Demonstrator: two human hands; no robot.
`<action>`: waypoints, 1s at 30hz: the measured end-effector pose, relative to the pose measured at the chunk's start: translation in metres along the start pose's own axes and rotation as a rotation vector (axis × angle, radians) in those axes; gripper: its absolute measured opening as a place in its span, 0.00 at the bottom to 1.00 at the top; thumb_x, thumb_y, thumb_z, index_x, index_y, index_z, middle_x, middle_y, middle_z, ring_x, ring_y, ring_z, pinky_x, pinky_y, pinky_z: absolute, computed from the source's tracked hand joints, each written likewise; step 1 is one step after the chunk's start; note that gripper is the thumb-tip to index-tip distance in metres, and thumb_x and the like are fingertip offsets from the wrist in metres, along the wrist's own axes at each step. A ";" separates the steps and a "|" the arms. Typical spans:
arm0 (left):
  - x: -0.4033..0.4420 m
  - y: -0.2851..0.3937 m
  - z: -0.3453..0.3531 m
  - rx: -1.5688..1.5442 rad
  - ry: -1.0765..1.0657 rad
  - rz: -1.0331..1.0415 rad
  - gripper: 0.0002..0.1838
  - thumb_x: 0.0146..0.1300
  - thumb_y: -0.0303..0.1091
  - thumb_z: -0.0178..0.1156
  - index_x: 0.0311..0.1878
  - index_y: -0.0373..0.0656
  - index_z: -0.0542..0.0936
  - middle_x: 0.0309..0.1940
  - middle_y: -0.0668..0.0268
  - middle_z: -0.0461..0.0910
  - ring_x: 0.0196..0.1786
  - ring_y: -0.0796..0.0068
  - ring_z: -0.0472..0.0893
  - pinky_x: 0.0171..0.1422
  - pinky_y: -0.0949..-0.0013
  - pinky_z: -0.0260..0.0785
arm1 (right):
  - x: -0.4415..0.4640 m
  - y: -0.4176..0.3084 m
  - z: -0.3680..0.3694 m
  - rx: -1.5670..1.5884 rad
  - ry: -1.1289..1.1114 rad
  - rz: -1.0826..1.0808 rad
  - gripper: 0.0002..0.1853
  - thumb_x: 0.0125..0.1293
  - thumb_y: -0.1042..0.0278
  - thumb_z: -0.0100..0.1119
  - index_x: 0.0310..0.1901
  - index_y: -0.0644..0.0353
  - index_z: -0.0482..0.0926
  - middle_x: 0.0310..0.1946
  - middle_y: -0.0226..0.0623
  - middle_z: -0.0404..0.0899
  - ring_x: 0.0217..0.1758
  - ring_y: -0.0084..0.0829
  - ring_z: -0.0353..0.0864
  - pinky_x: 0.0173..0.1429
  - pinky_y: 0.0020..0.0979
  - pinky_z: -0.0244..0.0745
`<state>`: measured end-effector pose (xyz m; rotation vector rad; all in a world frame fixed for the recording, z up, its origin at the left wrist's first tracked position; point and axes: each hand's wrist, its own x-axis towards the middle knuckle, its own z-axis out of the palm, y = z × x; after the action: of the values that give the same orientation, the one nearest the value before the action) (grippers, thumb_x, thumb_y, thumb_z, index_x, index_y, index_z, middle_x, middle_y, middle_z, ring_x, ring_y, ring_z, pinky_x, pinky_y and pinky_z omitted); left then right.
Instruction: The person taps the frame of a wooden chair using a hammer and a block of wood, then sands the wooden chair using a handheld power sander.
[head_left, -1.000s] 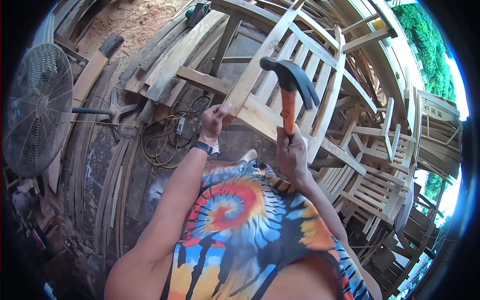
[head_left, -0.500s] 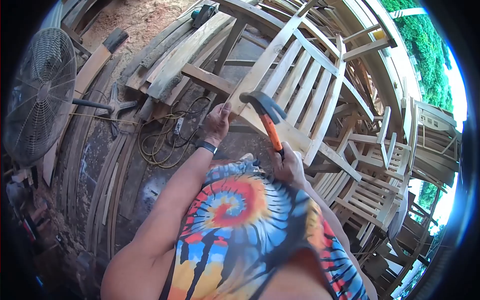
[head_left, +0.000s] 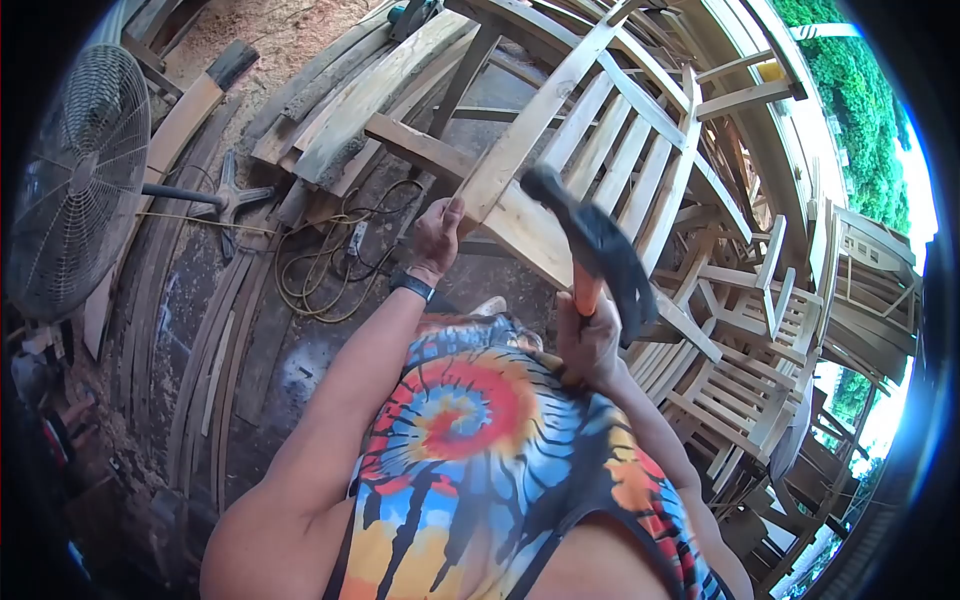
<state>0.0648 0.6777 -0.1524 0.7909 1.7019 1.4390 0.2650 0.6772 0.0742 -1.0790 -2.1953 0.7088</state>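
Observation:
My right hand [head_left: 590, 342] is closed around the orange handle of a claw hammer [head_left: 610, 250]. The dark hammer head is raised near the camera and hides part of the chair behind it. A pale wooden chair [head_left: 520, 135] with a slatted back lies tilted in front of me. My left hand [head_left: 437, 238], a watch on its wrist, is closed on the near end of the chair's side post, thumb up along the wood. A broad rail [head_left: 535, 238] of the chair runs between my two hands.
A pedestal fan [head_left: 80, 185] stands at the left, its base [head_left: 235, 205] on the floor. Coiled yellow cable [head_left: 300, 285] lies near my left hand. Long boards [head_left: 370, 95] are stacked beyond it. More wooden chairs [head_left: 735, 395] crowd the right side.
My right hand has lifted the hammer; its head moved away from the post end, up toward the camera and right. My left hand stays at the post.

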 end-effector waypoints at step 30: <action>0.137 0.122 0.073 0.804 -0.301 -0.124 0.49 0.55 0.70 0.70 0.62 0.31 0.79 0.57 0.39 0.82 0.61 0.45 0.83 0.66 0.52 0.75 | 0.214 0.184 -0.071 0.333 0.008 0.625 0.18 0.76 0.56 0.60 0.54 0.63 0.74 0.24 0.35 0.77 0.19 0.29 0.78 0.25 0.35 0.77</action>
<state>0.0536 0.8513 -0.0596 1.2160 2.0351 0.4747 0.3018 0.9652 0.0556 -1.5838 -1.6346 1.2773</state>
